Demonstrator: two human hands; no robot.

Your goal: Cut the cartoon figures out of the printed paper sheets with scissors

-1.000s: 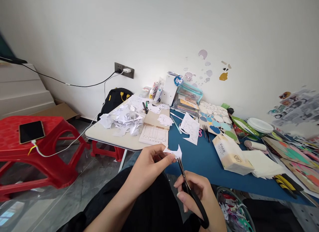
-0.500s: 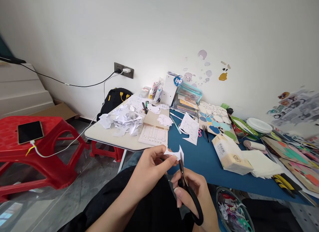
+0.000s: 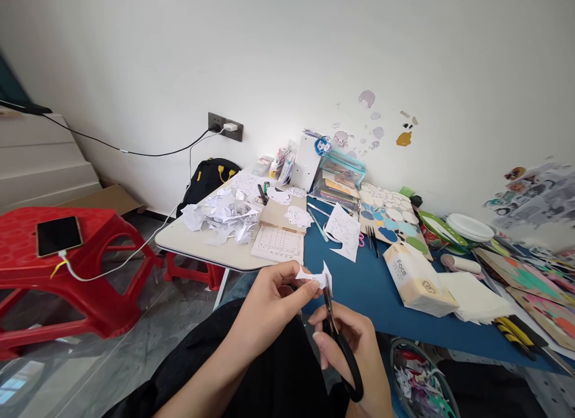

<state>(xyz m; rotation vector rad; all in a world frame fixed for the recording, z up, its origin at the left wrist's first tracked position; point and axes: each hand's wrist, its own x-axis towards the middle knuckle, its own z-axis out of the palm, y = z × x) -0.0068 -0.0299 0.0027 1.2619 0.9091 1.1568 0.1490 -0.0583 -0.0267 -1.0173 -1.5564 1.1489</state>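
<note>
A small white piece of paper with faint printed lines is pinched between the thumb and fingers of my left hand. My right hand grips black-handled scissors, its fingers through and around the loops. The blades point up and away from me and meet the paper at its right part, just beside my left fingertips. Both hands are above my lap, in front of the table edge. Part of the paper is hidden behind my left thumb.
White paper scraps heap on the pale table beside a ruled notebook. On the blue table lie a cut printed sheet, tweezers and a tissue pack. Below its edge stands a scrap-filled bin.
The view has shifted slightly, so the surroundings sit a little further right. The scissors stay at the paper, their handles angled slightly differently; both hands keep their holds.
</note>
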